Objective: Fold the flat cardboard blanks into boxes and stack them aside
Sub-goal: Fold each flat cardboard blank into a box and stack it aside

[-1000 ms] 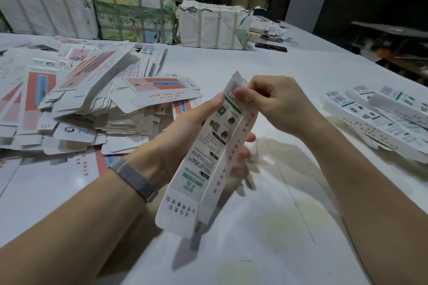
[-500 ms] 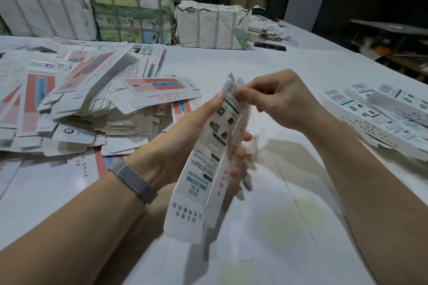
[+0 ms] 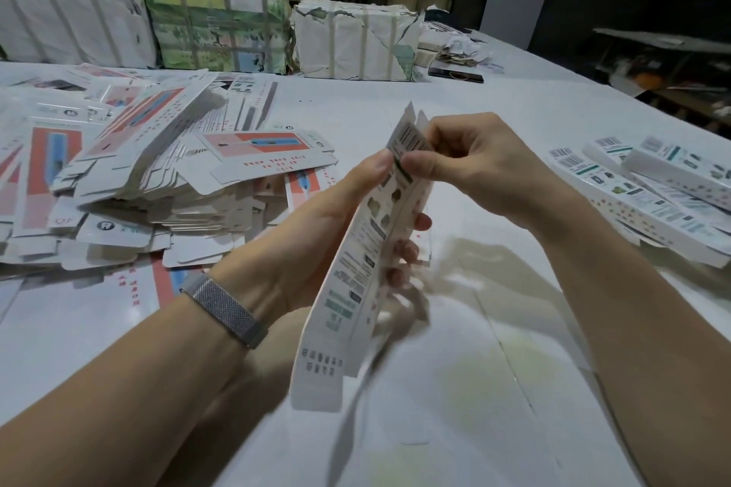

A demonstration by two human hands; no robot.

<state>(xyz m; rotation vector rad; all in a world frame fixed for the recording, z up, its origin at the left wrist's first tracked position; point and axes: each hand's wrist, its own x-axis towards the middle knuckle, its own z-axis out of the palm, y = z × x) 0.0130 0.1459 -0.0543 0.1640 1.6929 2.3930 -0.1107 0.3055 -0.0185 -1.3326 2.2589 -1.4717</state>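
Both hands grip one cardboard blank [image 3: 358, 277] — left hand [image 3: 316, 237], right hand [image 3: 474, 166].

Blanks [image 3: 130, 178] left, boxes [image 3: 648, 194] right

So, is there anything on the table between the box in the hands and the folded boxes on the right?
Nothing visible: only bare white table lies between the half-folded box and the stack of folded boxes.
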